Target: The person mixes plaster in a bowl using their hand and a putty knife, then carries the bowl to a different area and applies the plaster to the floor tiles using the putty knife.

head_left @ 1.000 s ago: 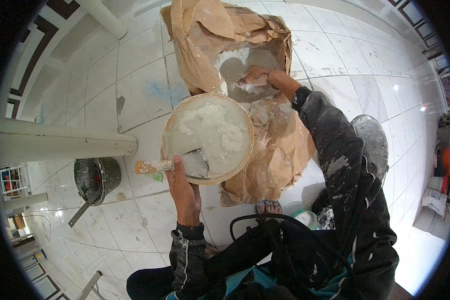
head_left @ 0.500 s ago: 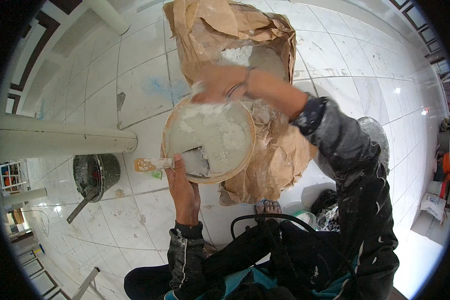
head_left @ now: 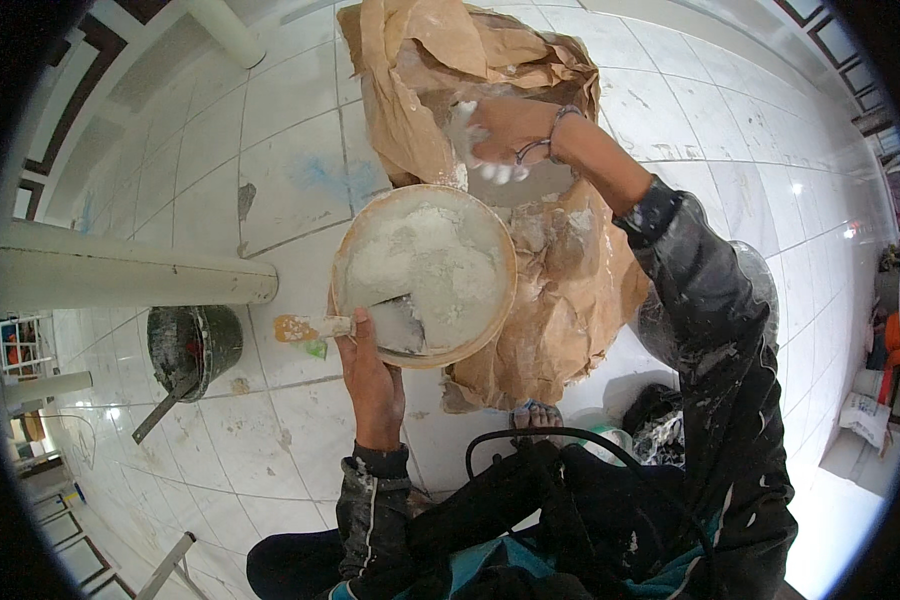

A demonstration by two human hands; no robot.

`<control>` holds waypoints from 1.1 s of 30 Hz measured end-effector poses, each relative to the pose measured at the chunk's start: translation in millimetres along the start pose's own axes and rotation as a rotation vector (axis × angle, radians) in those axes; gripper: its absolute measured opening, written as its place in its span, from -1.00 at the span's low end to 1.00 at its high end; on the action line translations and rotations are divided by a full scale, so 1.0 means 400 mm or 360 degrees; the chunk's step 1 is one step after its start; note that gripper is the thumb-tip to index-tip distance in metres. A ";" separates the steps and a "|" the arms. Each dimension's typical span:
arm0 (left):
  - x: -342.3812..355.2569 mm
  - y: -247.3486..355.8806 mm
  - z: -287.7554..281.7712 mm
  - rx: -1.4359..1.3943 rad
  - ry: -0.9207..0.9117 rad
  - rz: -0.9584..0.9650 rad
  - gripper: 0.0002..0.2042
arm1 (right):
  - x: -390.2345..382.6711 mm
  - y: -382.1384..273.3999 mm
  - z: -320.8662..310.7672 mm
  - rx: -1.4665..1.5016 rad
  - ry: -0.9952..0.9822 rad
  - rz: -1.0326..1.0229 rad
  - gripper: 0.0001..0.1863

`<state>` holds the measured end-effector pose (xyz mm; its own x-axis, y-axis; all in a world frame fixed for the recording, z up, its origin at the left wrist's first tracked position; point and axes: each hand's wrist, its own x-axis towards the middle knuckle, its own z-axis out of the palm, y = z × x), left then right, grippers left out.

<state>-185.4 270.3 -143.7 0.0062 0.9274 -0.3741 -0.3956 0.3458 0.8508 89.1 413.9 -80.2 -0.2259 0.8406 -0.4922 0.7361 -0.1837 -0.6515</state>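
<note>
A round tub (head_left: 510,300) with a tan rim holds pale wet paste, with loose white powder (head_left: 420,250) heaped on top. My left hand (head_left: 372,390) grips the tub's near-left rim, its thumb against the handle of a scraper (head_left: 305,328). The scraper's dark blade rests in the paste, and its worn wooden handle sticks out over the rim. My right hand (head_left: 515,135) is over the mouth of an opened brown paper bag (head_left: 570,270). Its fingers are loosely bent, apart and coated with white powder, with nothing seen held in them. Part of the bag's inside is hidden behind this hand.
A dark bucket (head_left: 225,340) with a flat tool stands at the left, beneath a pale pillar (head_left: 130,268). Behind my right arm is a round grey container (head_left: 760,280). A black bundle with clear plastic (head_left: 658,430) lies by my foot. White tiles (head_left: 290,200) cover the floor.
My right hand has moved from above the tub's far rim, away and to the right, to the bag's mouth. More loose white powder shows on the paste. My left hand keeps its grip.
</note>
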 end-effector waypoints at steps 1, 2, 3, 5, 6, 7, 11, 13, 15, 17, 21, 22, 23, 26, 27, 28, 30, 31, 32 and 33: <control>-0.004 0.002 0.019 0.0003 0.0017 -0.0055 -0.48 | 0.016 0.036 -0.018 -0.0530 0.0077 0.0100 -0.66; -0.003 0.000 0.028 0.0017 0.0045 -0.0106 -0.48 | 0.050 0.085 -0.019 -0.1051 0.0141 0.0193 -0.64; -0.002 -0.002 0.023 0.0028 0.0050 -0.0100 -0.48 | 0.104 0.145 0.003 -0.1041 0.0142 0.0184 -0.64; 0.000 -0.009 0.019 -0.0013 -0.0075 -0.0017 -0.48 | 0.193 0.289 0.058 -0.1059 0.0091 0.0092 -0.56; 0.000 -0.009 0.013 -0.0005 -0.0066 -0.0009 -0.48 | 0.239 0.351 0.103 -0.1054 0.0091 0.0079 -0.56; 0.002 -0.019 0.024 -0.0015 -0.0087 -0.0043 -0.47 | 0.247 0.436 0.124 -0.1083 0.0200 0.0116 -0.57; 0.000 -0.008 -0.008 0.0021 0.0020 -0.0043 -0.46 | 0.085 0.403 0.149 -0.0478 0.0356 -0.0522 -0.64; 0.002 -0.005 -0.005 0.0023 0.0018 -0.0047 -0.46 | 0.068 0.392 0.136 -0.0332 0.0233 -0.0736 -0.65; 0.002 -0.012 0.006 0.0007 -0.0017 -0.0059 -0.46 | 0.069 0.442 0.123 -0.0204 0.0129 -0.0922 -0.66; 0.003 -0.018 0.020 -0.0023 -0.0056 -0.0078 -0.47 | 0.127 0.589 0.131 -0.0504 0.0238 -0.0620 -0.66; 0.008 -0.019 0.007 -0.0046 0.0002 -0.0101 -0.48 | 0.177 0.599 0.140 -0.0389 0.0266 -0.0664 -0.66; 0.005 -0.001 -0.023 -0.0021 0.0067 -0.0041 -0.49 | 0.175 0.431 0.142 -0.0334 0.0049 -0.0431 -0.62; 0.006 -0.010 -0.011 -0.0041 0.0027 -0.0048 -0.49 | 0.148 0.405 0.119 -0.0328 -0.0032 -0.0240 -0.59; 0.011 -0.029 0.009 -0.0073 -0.0059 -0.0068 -0.49 | 0.149 0.411 0.051 -0.0451 0.0078 -0.0018 -0.59; 0.010 -0.027 0.013 -0.0076 -0.0060 -0.0067 -0.49 | 0.162 0.416 0.032 -0.0491 0.0134 -0.0017 -0.59; 0.009 -0.026 0.015 -0.0066 -0.0042 -0.0077 -0.49 | 0.158 0.408 0.008 -0.0475 0.0174 -0.0043 -0.53; 0.006 -0.008 -0.012 -0.0031 0.0048 -0.0048 -0.49 | 0.098 0.196 -0.017 -0.0569 0.0157 0.0053 -0.52; 0.004 -0.011 0.003 -0.0050 -0.0008 -0.0066 -0.49 | 0.050 0.170 -0.042 -0.0586 0.0172 0.0093 -0.52; 0.003 -0.013 0.004 -0.0044 -0.0021 -0.0063 -0.49 | 0.042 0.155 -0.043 -0.0360 0.0148 -0.0037 -0.57; 0.001 -0.011 0.004 -0.0048 -0.0018 -0.0066 -0.49 | 0.030 0.132 -0.046 -0.0138 0.0125 -0.0161 -0.61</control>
<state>-182.3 269.4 -147.2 0.0335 0.9141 -0.4042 -0.4222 0.3795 0.8232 137.2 423.8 -109.8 -0.2533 0.8906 -0.3778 0.7652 -0.0545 -0.6415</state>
